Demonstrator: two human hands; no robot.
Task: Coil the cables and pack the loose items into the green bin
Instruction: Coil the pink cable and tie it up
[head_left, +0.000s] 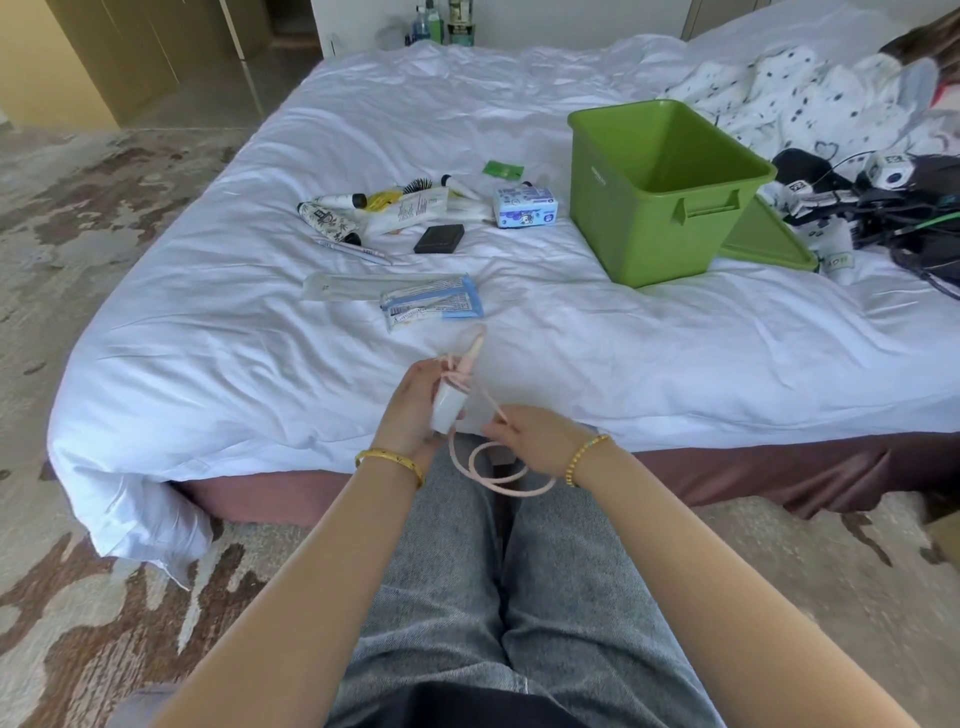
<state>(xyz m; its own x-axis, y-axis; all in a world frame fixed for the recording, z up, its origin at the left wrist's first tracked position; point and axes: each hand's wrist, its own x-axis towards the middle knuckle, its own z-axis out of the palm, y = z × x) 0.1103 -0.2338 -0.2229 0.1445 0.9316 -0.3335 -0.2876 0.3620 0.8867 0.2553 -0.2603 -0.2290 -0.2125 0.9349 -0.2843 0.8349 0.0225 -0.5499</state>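
My left hand (410, 410) grips a white charger block (448, 404) at the near edge of the bed, with a pink cable (498, 480) wound around its top. My right hand (535, 439) pinches that cable a little to the right, and a loop of it hangs below both hands. The cable's pink plug end (474, 349) sticks up above the block. The open green bin (660, 192) stands on the bed to the far right, with nothing visible inside. Loose items lie left of it: tubes (337, 200), a tissue pack (525, 206), a black case (439, 238), flat packets (431, 303).
The bin's green lid (763, 234) lies flat behind the bin. A tangle of black cables and gear (893, 208) sits at the right edge of the bed beside a spotted duvet (789, 93). My legs in grey jeans press against the bed's front edge.
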